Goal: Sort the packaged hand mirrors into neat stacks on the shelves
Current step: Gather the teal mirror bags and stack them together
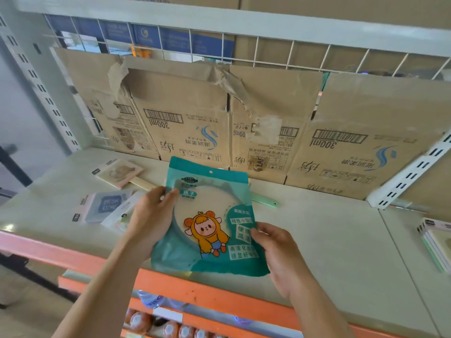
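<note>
Both hands hold the teal packaged mirror (210, 223) upright above the shelf's (329, 240) front edge. The left hand (151, 213) pinches its upper left edge, thumb on the front. The right hand (278, 252) grips its lower right edge. Other packaged mirrors (107, 203) lie on the shelf behind the left hand.

Loose packs (107, 206) left, stack (436, 242) right, cardboard (244, 123) behind, on shelf (329, 240).
</note>
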Demonstrator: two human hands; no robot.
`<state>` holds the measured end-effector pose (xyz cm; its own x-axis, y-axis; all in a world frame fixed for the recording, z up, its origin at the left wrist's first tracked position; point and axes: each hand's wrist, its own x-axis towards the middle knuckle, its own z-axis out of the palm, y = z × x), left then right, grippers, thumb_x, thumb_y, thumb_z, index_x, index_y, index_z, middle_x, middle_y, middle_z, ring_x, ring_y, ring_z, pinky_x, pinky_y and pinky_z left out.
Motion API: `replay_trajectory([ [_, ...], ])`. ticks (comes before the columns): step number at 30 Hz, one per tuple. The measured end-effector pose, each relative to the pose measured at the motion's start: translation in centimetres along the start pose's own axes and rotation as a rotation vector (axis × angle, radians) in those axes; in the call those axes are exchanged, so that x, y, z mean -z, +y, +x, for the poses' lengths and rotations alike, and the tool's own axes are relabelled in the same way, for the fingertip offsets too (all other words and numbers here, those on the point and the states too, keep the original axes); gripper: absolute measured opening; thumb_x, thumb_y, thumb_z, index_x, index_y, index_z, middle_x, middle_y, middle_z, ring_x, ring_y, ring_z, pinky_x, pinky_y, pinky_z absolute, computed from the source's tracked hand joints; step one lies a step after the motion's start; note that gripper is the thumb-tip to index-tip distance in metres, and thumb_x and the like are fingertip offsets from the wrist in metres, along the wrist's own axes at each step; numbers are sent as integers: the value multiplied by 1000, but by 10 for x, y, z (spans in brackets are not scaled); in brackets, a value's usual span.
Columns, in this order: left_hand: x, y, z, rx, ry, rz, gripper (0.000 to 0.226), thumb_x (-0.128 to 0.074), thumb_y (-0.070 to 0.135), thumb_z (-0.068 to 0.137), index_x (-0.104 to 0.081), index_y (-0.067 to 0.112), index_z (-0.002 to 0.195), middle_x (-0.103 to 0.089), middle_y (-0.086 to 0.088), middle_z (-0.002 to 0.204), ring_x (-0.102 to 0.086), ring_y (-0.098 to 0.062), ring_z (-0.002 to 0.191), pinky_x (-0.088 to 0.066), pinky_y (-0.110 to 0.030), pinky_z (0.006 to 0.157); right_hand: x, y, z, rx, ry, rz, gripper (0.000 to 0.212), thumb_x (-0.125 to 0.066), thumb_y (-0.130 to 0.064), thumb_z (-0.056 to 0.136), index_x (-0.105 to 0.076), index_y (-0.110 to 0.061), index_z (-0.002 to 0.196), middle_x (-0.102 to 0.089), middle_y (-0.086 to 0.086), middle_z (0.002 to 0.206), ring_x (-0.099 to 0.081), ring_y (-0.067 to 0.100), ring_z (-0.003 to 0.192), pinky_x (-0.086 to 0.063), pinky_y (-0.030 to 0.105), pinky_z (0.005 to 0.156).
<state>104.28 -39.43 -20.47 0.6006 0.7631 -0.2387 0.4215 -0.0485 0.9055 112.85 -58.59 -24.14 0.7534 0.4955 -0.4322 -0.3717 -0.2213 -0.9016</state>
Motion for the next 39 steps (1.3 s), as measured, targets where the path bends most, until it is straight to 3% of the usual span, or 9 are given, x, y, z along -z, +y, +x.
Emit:
replay_trajectory([
  [3, -13, 1, -7, -12, 5, -36, 27, -42, 36, 99, -61, 17, 92, -67, -4, 76, -61, -14, 58, -48, -26, 49, 10, -2, -2, 38, 85, 15, 21, -49, -9, 95, -70, -9, 92, -75, 7, 81, -71, 19, 71, -49, 28, 59],
  [6, -31, 2, -12, -22, -27, -61, 33, -40, 36, 100, -61, 12, 94, -68, -9, 79, -63, -18, 61, -49, -31, 54, 25, -2, -9, 41, 123, 29, 22, -50, -11, 95, -70, -10, 86, -75, 7, 79, -71, 19, 69, -50, 27, 57],
  [12, -75, 12, -24, -34, -91, -30, 35, -40, 40, 99, -62, 15, 89, -70, -9, 79, -66, -25, 69, -54, -40, 62, 71, 0, -22, 44, 201, 28, 22, -51, -13, 95, -70, -11, 85, -75, 8, 82, -71, 25, 77, -51, 36, 69],
  [15, -100, 22, -36, -53, -130, -53, 35, -40, 35, 100, -61, 8, 91, -68, -8, 76, -64, -22, 65, -51, -36, 60, 97, -1, -29, 47, 243, 39, 22, -51, -12, 95, -70, -13, 83, -75, 5, 78, -72, 21, 73, -52, 32, 66],
  [21, -146, 26, -61, -11, -215, -105, 34, -39, 32, 101, -57, 4, 94, -69, -16, 87, -67, -30, 77, -56, -48, 73, 146, 6, -42, 38, 312, 59, 21, -51, -13, 95, -69, -13, 83, -75, 4, 78, -71, 21, 75, -52, 35, 71],
  [29, -196, 33, -88, -10, -199, -133, 31, -38, 33, 101, -55, 13, 84, -67, -10, 76, -65, -25, 68, -54, -42, 65, 198, 10, -53, 121, 355, 39, 20, -53, -11, 94, -70, -10, 83, -74, 5, 80, -70, 21, 77, -52, 33, 66],
  [34, -222, 36, -100, -66, -176, -130, 36, -42, 37, 99, -54, 5, 87, -64, -26, 87, -64, -33, 74, -53, -57, 70, 227, 16, -61, 162, 380, 8, 22, -53, -10, 95, -69, -16, 81, -73, -3, 76, -68, 11, 71, -53, 32, 67],
  [39, -249, 37, -113, -84, -180, -158, 34, -40, 33, 100, -57, 4, 97, -68, -20, 86, -65, -29, 72, -54, -46, 66, 254, 20, -67, 187, 394, 7, 21, -54, -12, 95, -68, -20, 82, -73, -6, 76, -69, 10, 72, -54, 31, 65],
])
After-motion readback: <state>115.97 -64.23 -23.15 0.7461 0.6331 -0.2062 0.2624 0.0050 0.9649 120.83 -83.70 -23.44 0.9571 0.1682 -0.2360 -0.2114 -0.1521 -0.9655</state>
